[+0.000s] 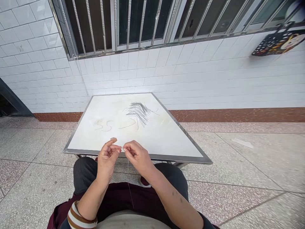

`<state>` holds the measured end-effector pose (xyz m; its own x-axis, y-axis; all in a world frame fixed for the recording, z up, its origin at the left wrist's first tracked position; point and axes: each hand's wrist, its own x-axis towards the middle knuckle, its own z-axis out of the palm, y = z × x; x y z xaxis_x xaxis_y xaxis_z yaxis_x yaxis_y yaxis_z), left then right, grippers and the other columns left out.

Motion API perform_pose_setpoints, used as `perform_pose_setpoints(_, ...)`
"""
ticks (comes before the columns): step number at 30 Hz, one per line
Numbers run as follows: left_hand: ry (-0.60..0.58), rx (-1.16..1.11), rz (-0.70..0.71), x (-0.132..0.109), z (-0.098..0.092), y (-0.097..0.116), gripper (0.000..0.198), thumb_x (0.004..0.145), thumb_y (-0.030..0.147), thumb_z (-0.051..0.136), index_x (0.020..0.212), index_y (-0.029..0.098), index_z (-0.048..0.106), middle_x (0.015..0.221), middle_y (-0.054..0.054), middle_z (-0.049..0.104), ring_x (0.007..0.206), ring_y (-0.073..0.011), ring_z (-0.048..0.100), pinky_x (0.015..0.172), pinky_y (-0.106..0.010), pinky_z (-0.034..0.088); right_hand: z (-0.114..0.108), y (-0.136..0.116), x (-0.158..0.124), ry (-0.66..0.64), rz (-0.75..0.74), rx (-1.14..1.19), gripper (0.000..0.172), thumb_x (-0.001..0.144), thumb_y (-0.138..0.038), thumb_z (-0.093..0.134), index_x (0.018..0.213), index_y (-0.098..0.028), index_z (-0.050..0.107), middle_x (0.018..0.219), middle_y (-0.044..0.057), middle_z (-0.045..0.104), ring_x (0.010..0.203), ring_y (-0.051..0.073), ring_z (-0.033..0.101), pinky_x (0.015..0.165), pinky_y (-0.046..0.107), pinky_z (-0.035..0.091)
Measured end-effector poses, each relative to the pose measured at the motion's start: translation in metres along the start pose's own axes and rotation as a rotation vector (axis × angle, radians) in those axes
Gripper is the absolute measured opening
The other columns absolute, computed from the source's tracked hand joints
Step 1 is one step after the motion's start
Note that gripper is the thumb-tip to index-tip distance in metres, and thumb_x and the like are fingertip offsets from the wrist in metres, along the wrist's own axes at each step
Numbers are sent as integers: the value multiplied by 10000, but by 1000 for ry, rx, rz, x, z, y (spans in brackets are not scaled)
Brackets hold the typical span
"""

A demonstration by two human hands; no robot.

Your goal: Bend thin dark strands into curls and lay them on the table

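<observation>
Above the near edge of the white table, my left hand and my right hand meet fingertip to fingertip. Thumb and forefinger of each are pinched on a thin strand, possibly wire or thread, whose tail hangs below my right hand over my lap. Its end between the fingers is too small to make out. Beyond my right hand lies a loose pile of thin dark strands. A few separate curved strands rest to its left on the tabletop.
A grey metal rim borders the table. Behind it rises a white tiled wall with a barred window. At the upper right hangs a patterned bag. A pale strip lies on the floor to the right.
</observation>
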<state>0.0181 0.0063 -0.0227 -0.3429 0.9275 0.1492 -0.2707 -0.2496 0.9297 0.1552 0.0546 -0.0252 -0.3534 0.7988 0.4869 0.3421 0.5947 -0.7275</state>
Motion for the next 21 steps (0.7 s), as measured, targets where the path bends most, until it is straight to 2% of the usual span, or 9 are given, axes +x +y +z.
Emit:
perform_pose_setpoints(9, -51, -26, -16, 0, 0, -1, 443, 719, 233, 776, 1140, 203, 643, 893, -40, 717, 863, -159, 645, 875, -308, 455, -1, -1, -1, -21, 14, 29, 109, 878, -200, 482, 842, -232, 580, 779, 5, 572, 634, 131, 544, 539, 243, 429)
perform_pose_setpoints(21, -57, -2, -4, -1, 0, 0, 431, 743, 239, 760, 1150, 195, 628, 877, -34, 716, 858, -154, 636, 894, -308, 443, -1, -2, -2, -24, 7, 33, 113, 890, -193, 476, 859, -233, 577, 796, 7, 558, 662, 130, 539, 523, 228, 428)
